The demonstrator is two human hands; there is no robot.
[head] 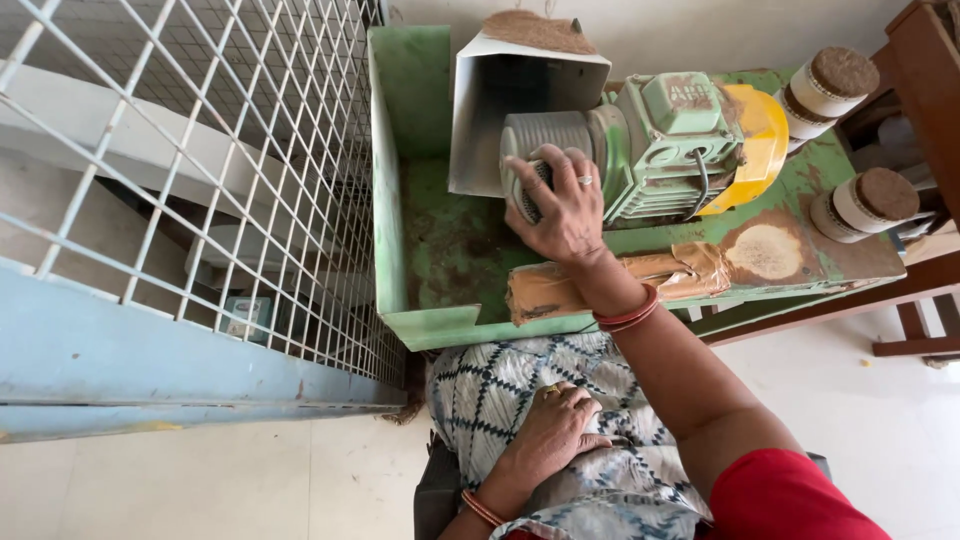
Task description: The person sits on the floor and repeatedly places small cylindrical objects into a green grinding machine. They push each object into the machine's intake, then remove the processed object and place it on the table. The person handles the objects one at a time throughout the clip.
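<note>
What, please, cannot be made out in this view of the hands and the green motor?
- Head view: the right hand covers the motor's ribbed end, so what the fingers touch there is hidden.
- The left hand lies palm down on patterned cloth; anything under it is hidden.
- The two capped rolls run behind the motor and table; their lower ends are hidden.
- Things behind the wire mesh are too broken up to name.

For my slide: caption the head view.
Right hand rests on green motor's ribbed end; left hand lies on lap.
</note>
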